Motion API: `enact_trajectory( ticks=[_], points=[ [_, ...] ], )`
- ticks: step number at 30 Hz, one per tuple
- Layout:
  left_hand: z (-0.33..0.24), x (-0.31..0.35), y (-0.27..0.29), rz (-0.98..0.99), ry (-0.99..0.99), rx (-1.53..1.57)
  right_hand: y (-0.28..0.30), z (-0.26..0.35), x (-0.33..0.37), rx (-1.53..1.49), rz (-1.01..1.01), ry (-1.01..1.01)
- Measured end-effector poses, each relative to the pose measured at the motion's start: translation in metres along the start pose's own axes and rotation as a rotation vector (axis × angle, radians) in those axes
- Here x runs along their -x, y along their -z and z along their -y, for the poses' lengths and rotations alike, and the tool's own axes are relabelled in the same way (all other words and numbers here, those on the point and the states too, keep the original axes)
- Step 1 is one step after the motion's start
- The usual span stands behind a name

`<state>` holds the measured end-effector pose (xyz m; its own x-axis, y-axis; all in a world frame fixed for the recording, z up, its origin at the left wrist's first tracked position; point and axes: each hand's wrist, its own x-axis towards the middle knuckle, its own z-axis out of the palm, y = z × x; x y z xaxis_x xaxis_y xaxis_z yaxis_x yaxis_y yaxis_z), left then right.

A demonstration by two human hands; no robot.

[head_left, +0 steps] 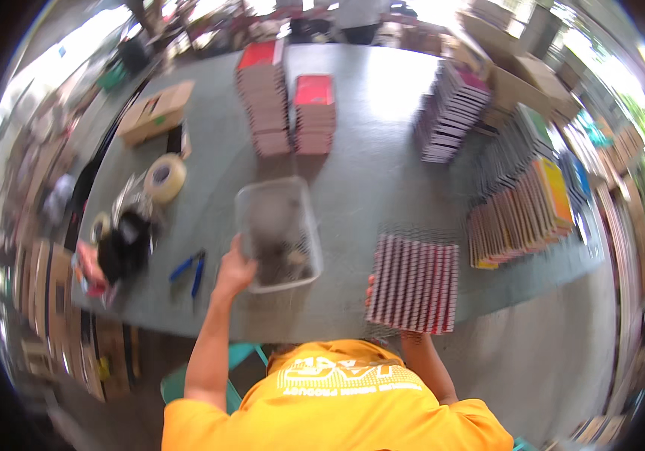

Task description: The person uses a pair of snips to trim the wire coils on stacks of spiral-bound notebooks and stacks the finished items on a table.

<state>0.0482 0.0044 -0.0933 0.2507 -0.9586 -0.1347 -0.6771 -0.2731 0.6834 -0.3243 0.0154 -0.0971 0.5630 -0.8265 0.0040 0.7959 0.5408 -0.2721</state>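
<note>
My left hand [237, 268] grips the left side of a clear rectangular plastic container [286, 286] on the table. Small dark bits lie in it, blurred. On the right, my right hand [411, 338] holds a stack of spiral-bound notebooks [413, 286] at the table's near edge. Their wire-bound edges face up in rows, with red and pale covers between. Most of that hand is hidden under the stack; fingertips show at its left side. Blue-handled pliers [189, 272] lie left of my left hand.
Red-covered notebooks stand in a tall pile [264, 98] and a shorter pile [315, 113] at the back. Purple notebooks [452, 113] and a leaning row of notebooks [518, 210] are at the right. Left are a tape roll [165, 179], a cardboard box [155, 113] and a black bundle [125, 244].
</note>
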Motion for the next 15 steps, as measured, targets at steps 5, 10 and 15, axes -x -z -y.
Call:
enact_trajectory(
  ticks=[5, 10, 15],
  points=[
    [-0.087, 0.032, -0.050, 0.036, 0.111, 0.201, 0.020, 0.059, 0.011, 0.053, 0.006, -0.138],
    [-0.026, 0.043, 0.031, -0.146, -0.041, -0.365, 0.013, 0.098, 0.011, 0.032, 0.017, -0.230],
    [0.126, 0.045, 0.091, -0.058, 0.235, -0.457, 0.003, 0.106, 0.005, -0.001, 0.016, -0.228]
  ],
)
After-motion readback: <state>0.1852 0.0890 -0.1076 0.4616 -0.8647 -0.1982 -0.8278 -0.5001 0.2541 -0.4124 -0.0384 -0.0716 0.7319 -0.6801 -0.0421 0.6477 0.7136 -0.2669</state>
